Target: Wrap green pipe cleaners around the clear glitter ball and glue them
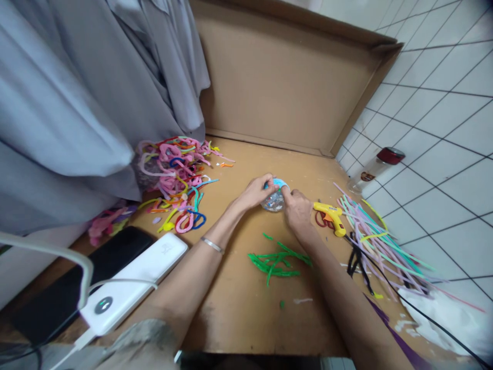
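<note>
A small clear plastic cup-like piece [273, 202] stands at mid table, with a light blue fuzzy strip [280, 183] along its top rim. My left hand [259, 192] grips the rim from the left, thumb and fingers pinched at the blue strip. On the other side my right hand [298, 209] closes its fingers on the same rim, partly hiding the piece. Several cut green pipe cleaners [275, 263] lie on the table nearer to me, between my forearms. Just right of my right hand rests a yellow hot glue gun [332, 217].
Left is a tangled heap of coloured pipe cleaners [173, 169] by a grey curtain [162, 67], with a white power bank [134, 285] closer. Loose pipe cleaners [379, 241] and a red-lidded bottle [373, 172] line the tiled wall. A cardboard panel [292, 82] stands behind.
</note>
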`<state>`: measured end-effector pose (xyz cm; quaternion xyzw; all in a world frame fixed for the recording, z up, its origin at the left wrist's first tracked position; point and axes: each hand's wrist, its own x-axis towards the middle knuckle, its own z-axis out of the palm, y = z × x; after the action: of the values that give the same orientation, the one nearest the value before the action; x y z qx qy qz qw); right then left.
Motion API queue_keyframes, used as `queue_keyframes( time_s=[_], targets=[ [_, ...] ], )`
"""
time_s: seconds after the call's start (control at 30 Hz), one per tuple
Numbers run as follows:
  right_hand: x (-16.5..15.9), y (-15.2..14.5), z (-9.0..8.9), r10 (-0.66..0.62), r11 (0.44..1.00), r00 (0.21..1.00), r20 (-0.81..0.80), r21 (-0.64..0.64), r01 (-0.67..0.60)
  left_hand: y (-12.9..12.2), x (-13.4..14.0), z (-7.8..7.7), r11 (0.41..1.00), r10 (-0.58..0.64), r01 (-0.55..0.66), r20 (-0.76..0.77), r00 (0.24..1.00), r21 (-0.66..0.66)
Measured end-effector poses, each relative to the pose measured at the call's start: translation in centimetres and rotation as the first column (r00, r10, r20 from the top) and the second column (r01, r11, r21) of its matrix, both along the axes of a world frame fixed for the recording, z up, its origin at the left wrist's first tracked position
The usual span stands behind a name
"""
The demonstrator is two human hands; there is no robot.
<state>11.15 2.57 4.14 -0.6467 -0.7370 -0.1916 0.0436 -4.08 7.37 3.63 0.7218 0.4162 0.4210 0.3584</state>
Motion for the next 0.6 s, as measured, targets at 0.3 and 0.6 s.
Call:
queue_keyframes(
  time_s=[0.3,0.6],
  targets=[
    [-0.1,0.0,0.0,-0.019,1.0,0.998,-0.065,-0.012,0.018,1.4,0.6,-1.8,0.999,-0.038,0.041,0.225,0.974,-0.01],
    [-0.1,0.7,-2.2,0.088,0.979,0.857,-0.508,0.202,0.02,2.4,-0.8,-2.5,0.995,-0.024,0.056,0.353,0.935,-0.082]
  ],
)
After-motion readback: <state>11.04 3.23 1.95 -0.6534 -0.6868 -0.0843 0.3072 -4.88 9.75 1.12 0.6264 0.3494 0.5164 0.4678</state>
